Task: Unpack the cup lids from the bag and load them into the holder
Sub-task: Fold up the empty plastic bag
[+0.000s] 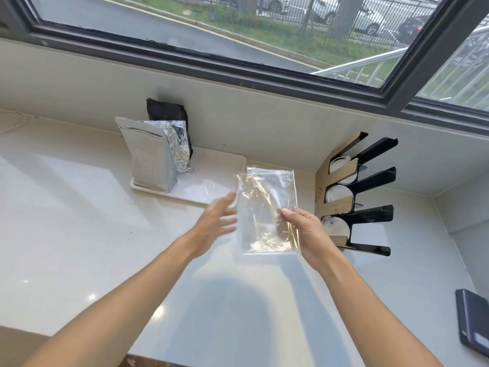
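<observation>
Two bare forearms reach out over the pale glossy tabletop [79, 207]. At the near right edge a dark flat case [473, 321] lies on it, well apart from the hands.

The right hand [304, 234] holds a clear plastic bag [267, 207] above the tabletop — thumb in front and fingers behind, its grip clamped on the bag's right edge. The bag is flat and crinkled, and no lids show through it. The left hand [214, 223] is just beside the bag's left edge with its fingers spread, its grip apart; the fingers are blurred, so I cannot tell whether the tips touch the plastic.

Right of the bag stands the holder [370, 181] — a black and tan rack against the wall, with three slots one above the other. White cup lids [337, 194] sit in each slot, on edge.

Farther back on the left, a white tray [211, 178] lies on the tabletop. A silver pouch [148, 154] stands upright on it, with crumpled foil [180, 144] and a black pouch [166, 112] behind. Beyond runs the wall and a dark-framed window [238, 67].
</observation>
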